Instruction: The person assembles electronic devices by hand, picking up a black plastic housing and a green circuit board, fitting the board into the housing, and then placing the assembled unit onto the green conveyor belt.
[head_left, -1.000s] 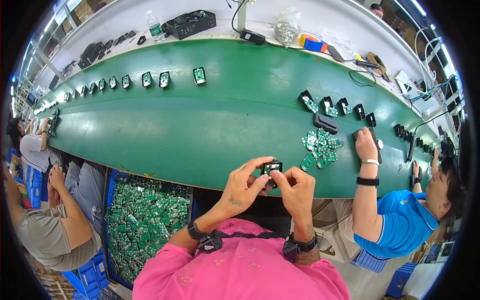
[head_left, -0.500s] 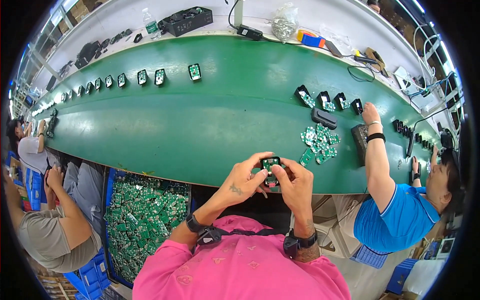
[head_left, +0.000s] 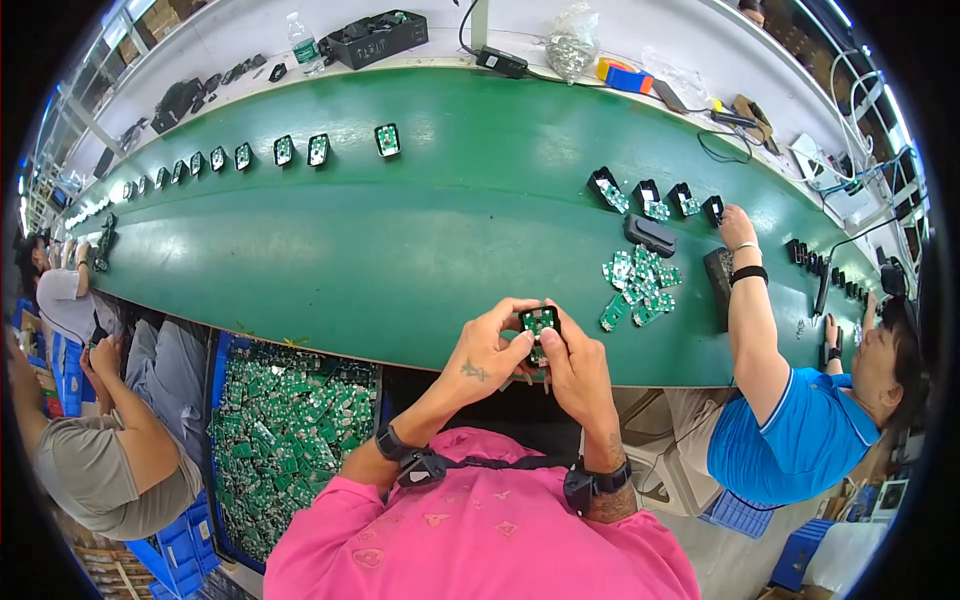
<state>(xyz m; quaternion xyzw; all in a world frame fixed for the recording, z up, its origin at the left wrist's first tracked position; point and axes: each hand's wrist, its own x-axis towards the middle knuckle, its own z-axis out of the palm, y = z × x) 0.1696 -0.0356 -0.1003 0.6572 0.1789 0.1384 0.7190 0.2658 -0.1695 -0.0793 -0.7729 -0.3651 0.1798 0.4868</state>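
Note:
Between my two hands, over the near edge of the green bench, is a small black plastic housing (head_left: pixel 540 319) with a green circuit board seated in it. My left hand (head_left: pixel 492 345) grips its left side, thumb on the board. On the other side my right hand (head_left: pixel 577 365) holds it, thumb pressed on the board's lower part. Fingers hide the back of the housing. Right of my hands lies a loose pile of green circuit boards (head_left: pixel 640 285). Behind the pile rests a dark grey oblong case (head_left: pixel 650 235).
Several black housings with boards (head_left: pixel 606 190) stand at the right, beside a co-worker's hand (head_left: pixel 738 228). A row of filled housings (head_left: pixel 284 150) runs to the far left. A blue-rimmed crate (head_left: pixel 216 400) full of boards sits below the bench. A shelf (head_left: pixel 440 55) borders the back.
My right hand has shifted slightly left and its thumb has moved a little on the board. The reddish part visible at the housing's lower end no longer shows.

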